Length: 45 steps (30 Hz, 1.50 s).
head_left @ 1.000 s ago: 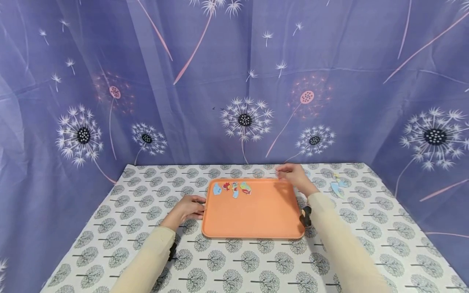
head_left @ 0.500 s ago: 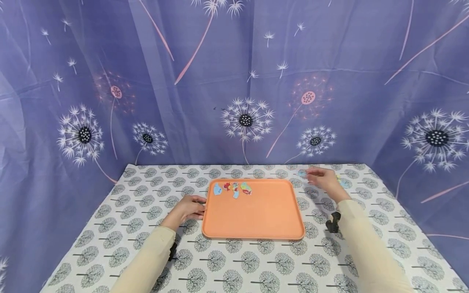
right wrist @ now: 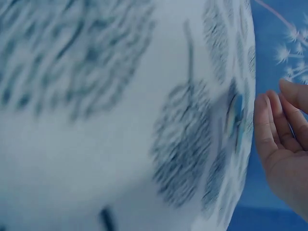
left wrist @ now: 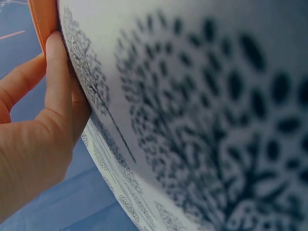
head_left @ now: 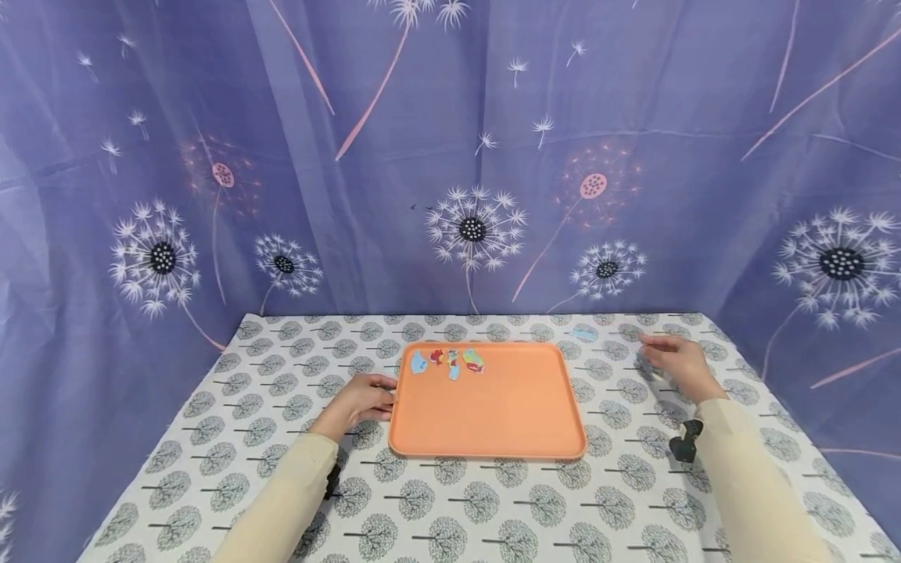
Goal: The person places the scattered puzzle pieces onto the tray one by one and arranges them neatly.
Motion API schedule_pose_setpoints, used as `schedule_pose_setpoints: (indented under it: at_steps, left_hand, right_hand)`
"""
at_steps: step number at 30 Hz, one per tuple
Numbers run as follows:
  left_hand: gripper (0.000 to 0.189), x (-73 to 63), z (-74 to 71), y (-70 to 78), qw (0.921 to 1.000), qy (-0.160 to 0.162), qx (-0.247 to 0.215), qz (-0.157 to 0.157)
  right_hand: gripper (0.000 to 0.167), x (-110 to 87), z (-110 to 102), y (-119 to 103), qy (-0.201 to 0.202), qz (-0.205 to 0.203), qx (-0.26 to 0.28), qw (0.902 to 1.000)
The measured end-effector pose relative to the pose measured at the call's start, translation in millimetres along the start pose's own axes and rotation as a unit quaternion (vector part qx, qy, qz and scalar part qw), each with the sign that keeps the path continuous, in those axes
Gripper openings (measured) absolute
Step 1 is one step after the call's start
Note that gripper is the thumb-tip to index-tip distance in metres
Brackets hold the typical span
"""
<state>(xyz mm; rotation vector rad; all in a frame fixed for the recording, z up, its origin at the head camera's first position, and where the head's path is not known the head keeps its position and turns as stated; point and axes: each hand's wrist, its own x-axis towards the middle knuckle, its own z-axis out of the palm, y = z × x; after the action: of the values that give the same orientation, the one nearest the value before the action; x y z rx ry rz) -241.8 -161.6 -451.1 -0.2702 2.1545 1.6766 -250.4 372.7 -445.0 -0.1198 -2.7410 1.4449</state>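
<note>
An orange rectangular tray (head_left: 493, 414) lies on the tree-print cloth. My left hand (head_left: 361, 403) pinches its left rim; the left wrist view shows the fingertips right at the tray edge. Along the tray's back left lie several small flat cutout pieces: a light blue one (head_left: 418, 363), a red one (head_left: 437, 357), a multicoloured one (head_left: 454, 363) and a green-and-red one (head_left: 474, 362). My right hand (head_left: 679, 363) hovers at the back right, fingers loosely extended and holding nothing. Small coloured pieces (right wrist: 236, 118) lie close by its fingertips in the right wrist view; the hand mostly hides them in the head view.
Another light blue piece (head_left: 583, 334) lies on the cloth (head_left: 493, 516) behind the tray's right corner. A purple dandelion-print curtain (head_left: 366, 195) hangs along the table's back edge and both sides.
My right hand has moved right from the tray's back rim, past the light blue piece, to the pieces at the back right. The left hand and tray have stayed put.
</note>
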Motion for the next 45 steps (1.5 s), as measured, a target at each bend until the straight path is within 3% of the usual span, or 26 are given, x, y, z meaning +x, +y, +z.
schedule_pose_setpoints:
  at_steps: [10, 24, 38, 45]
  left_hand:
    - [0.037, -1.0, -0.7, 1.6, 1.0, -0.003, 0.004, -0.005]
    - [0.035, -1.2, -1.1, 1.0, 1.0, 0.002, 0.003, -0.004]
    - [0.037, -1.9, -0.7, 1.9, 1.0, 0.0, 0.006, -0.001]
    - [0.035, 0.3, -0.8, 1.4, 0.9999, 0.002, 0.012, -0.001]
  right_hand:
    - [0.053, -11.4, -5.1, 17.1, -0.011, 0.02, -0.017, 0.9996]
    - [0.051, -8.1, -4.8, 14.5, -0.06, 0.055, -0.035, 0.996]
    - [0.05, 1.3, 0.0, 18.3, -0.016, 0.058, -0.051, 0.9969]
    - [0.05, 3.4, -0.4, 14.8, -0.01, 0.051, -0.013, 0.9986]
